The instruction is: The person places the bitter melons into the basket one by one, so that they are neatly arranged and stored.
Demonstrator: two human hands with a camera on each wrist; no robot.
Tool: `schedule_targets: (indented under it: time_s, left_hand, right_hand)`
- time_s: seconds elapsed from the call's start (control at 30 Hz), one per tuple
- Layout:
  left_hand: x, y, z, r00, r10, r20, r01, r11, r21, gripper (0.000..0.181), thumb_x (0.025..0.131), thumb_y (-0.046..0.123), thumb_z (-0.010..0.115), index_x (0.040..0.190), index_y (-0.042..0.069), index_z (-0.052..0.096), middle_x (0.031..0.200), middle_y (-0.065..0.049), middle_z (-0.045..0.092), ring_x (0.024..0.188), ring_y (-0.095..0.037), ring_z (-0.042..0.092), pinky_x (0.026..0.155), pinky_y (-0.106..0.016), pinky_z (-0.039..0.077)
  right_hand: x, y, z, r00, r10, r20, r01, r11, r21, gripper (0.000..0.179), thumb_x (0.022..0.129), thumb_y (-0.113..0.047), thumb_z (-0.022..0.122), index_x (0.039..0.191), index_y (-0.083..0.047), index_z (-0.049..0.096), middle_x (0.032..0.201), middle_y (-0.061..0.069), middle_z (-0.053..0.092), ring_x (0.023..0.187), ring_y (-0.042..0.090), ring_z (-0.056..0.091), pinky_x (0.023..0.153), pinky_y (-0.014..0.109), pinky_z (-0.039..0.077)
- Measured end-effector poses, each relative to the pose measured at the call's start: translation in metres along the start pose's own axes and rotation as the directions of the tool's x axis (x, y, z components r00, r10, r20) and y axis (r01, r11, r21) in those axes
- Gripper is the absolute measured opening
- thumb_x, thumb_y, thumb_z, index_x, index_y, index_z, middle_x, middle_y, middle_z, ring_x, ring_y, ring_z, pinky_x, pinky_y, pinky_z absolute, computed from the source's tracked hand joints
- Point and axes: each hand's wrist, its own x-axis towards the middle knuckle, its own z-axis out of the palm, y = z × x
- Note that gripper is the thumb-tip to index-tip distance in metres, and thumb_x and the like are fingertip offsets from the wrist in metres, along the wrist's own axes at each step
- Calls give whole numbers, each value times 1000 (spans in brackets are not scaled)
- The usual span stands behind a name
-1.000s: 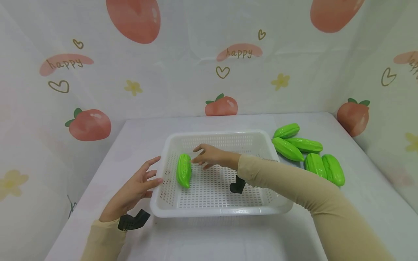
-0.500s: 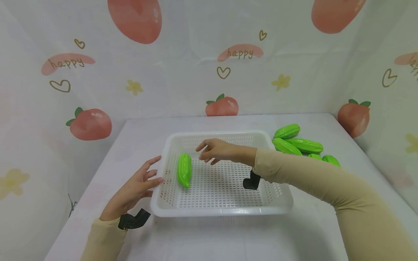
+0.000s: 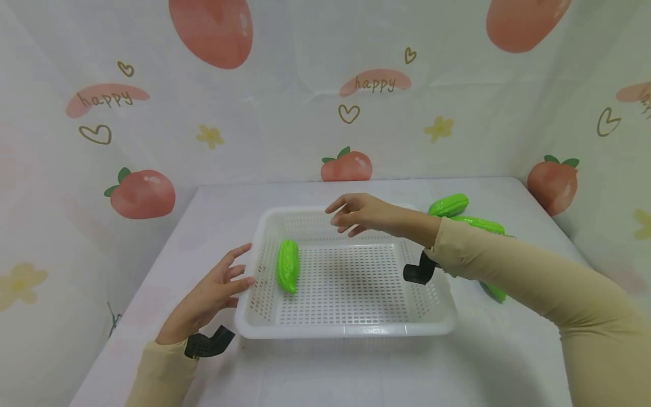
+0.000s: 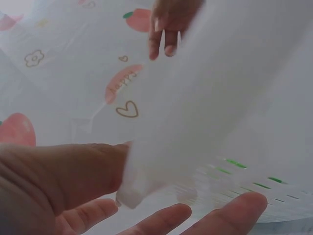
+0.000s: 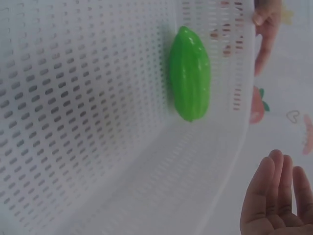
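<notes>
A glossy green ridged gourd point(image 3: 288, 265), pointed at one end, lies inside the white perforated plastic basket point(image 3: 346, 330), along its left side. The left hand point(image 3: 208, 294) rests against the basket's left rim with fingers spread; in the left wrist view, its fingers point(image 4: 244, 210) extend along the outside of the wall. Nothing is in the right hand point(image 3: 363, 213), which hovers over the basket's back rim, fingers loosely bent. The right wrist view has the right hand point(image 5: 279, 200) beyond the basket edge, apart from the gourd point(image 5: 190, 73).
More green gourds point(image 3: 448, 204) lie on the table to the basket's right, partly covered by the right sleeve point(image 3: 529, 271). A white table point(image 3: 315, 373) bears everything. Printed cloth walls point(image 3: 285, 113) rise at the back and sides.
The right hand has moved away from the gourd in the basket, up and to the right, toward the back rim. Its sleeve now covers more of the gourds outside. The left hand stays put.
</notes>
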Motion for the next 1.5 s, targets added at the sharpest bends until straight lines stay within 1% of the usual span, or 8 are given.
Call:
schedule_targets:
  time_s: [0.37,0.87,1.07,1.23,1.33,1.4,1.47,1.5]
  left_hand:
    - [-1,-1,0,1000,-2,-1,2,1000,6,84,93,20,65,154,27,9,147,-22,40,108,-33,64,82,-50,56]
    - [1,0,-1,1000,-3,8,3,1000,-14,83,93,19,65,154,27,10,146,-22,41,106,-33,64,82,-51,56]
    - [1,0,-1,1000,4,6,-4,1000,-5,83,93,19,65,154,26,9,145,-23,41,105,-33,65,80,-50,57]
    - [1,-1,-1,1000,3,16,-2,1000,-19,83,93,18,64,155,26,9,146,-23,41,106,-33,65,81,-51,57]
    - [2,-1,-1,1000,7,19,-7,1000,-21,83,93,18,64,154,26,9,145,-23,42,106,-33,65,81,-51,57]
    - [2,-1,-1,1000,9,18,-9,1000,-18,83,93,18,65,154,27,10,144,-23,43,106,-33,65,81,-50,57]
    - [2,-1,-2,1000,10,14,-10,1000,-11,83,93,18,65,154,26,10,145,-22,43,105,-33,65,80,-50,57]
    - [2,-1,-2,1000,10,12,-10,1000,-9,83,93,18,65,154,26,10,145,-23,43,105,-32,65,80,-50,57]
  right_hand:
    - [-28,0,-35,996,-65,-68,74,987,143,38,96,-11,56,132,-3,48,112,4,60,103,23,61,89,32,53]
    - [-74,16,-80,969,-103,-226,129,986,104,29,99,-17,53,128,-17,54,116,0,60,104,15,63,88,24,53]
    - [-92,33,-92,952,-74,-296,110,988,106,30,100,-18,51,130,-15,50,117,-1,59,103,12,62,87,23,54]
    - [-110,50,-101,943,-51,-327,107,982,155,29,102,-19,48,130,-21,50,118,-4,59,105,11,62,86,23,54]
    - [-122,61,-109,948,-111,-298,189,950,248,30,103,-13,44,130,-21,51,119,-4,61,105,12,63,86,23,54]
    - [-131,69,-113,944,-175,-279,260,915,309,32,103,-8,40,131,-18,51,119,-2,62,105,12,64,87,23,54]
    - [-139,77,-118,938,-233,-255,319,867,383,35,103,-3,35,132,-14,51,120,1,62,106,14,64,89,24,53]
    - [-142,80,-119,934,-244,-261,333,857,393,36,103,-2,34,132,-14,51,121,1,62,107,14,64,89,24,54]
